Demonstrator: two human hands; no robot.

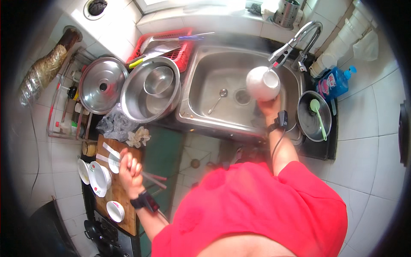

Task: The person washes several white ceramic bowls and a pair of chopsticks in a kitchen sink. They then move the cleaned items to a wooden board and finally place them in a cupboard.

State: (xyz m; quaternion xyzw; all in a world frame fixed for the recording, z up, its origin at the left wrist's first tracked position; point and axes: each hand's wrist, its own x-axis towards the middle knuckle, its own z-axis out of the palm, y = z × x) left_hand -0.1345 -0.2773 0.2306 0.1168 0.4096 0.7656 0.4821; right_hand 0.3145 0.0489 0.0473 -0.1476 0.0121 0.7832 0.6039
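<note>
Under the pull-out faucet (284, 53), my right hand (270, 107) holds a white bowl (260, 88) over the right side of the steel sink (208, 57). The bowl is tilted so its foot ring faces up. A metal spoon (218, 101) lies on the sink bottom beside the drain (242, 96). My left hand (131, 173) is closed around slim utensils that look like chopsticks (155, 180), above the edge of the wooden cutting board (125, 213). Next to it on the board are a white dish (114, 162), a floral bowl (98, 180) and a small white bowl (115, 211).
A large steel pot (128, 104) holds a smaller steel bowl (159, 80). Behind it is a red basket (184, 57) with utensils. To the right stand a steel basin (305, 120) with a green spoon (316, 109) and a blue soap bottle (335, 85). A plastic bag (115, 123) lies beside the board.
</note>
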